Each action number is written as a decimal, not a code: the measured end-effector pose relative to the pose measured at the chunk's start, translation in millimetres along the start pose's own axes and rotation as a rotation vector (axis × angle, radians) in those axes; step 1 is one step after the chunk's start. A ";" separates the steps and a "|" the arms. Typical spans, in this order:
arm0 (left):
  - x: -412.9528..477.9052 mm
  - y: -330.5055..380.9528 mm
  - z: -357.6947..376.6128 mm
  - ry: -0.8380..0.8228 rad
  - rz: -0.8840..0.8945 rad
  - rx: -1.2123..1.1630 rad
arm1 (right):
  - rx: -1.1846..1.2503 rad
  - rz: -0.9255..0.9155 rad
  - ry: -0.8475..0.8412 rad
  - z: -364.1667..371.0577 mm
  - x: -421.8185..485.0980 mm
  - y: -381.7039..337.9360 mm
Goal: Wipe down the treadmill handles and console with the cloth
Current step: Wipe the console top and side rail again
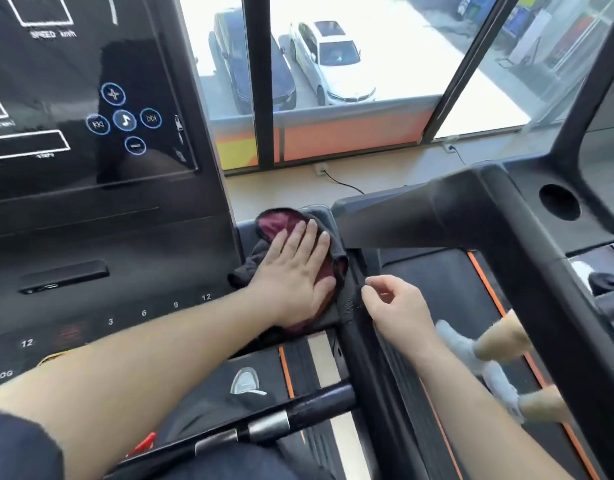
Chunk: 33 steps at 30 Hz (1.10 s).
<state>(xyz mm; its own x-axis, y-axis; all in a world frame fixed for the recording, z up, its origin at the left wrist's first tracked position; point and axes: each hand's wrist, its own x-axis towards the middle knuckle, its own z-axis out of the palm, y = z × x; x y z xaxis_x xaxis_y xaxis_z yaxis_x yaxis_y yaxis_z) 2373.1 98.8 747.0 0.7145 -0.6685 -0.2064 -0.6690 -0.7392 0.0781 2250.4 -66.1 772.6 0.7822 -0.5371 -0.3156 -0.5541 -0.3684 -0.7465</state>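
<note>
My left hand point(300, 271) lies flat, fingers spread wide, pressing the dark red and grey cloth point(281, 225) onto the tray at the right edge of the console point(91, 220). My right hand point(397, 306) hovers loosely curled, empty, beside the black handle point(359, 323).

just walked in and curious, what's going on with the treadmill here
A person is wiping down a treadmill. Their left hand lies flat, fingers spread, pressing a dark red and grey cloth onto the ledge just right of the console. Their right hand is loosely curled, holding nothing, beside the black side handle. The front grip bar near the person is not being touched.
</note>
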 end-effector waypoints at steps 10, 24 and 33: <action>-40.4 37.0 13.7 -0.019 0.101 0.015 | 0.054 -0.061 0.042 4.2 -0.7 -3.1; 3.1 30.3 3.8 0.002 0.323 0.021 | 0.113 -0.018 0.120 -4.6 7.4 9.5; -4.6 66.0 12.8 0.079 0.254 -0.011 | 0.130 -0.115 0.190 -11.2 -1.2 9.3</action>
<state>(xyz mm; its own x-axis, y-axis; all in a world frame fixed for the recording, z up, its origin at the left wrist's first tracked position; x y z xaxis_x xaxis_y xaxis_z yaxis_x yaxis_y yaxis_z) 2323.0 54.2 740.6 0.5378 -0.8369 -0.1022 -0.8270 -0.5472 0.1288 2241.1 -77.4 772.6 0.7637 -0.6347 -0.1178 -0.4138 -0.3413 -0.8440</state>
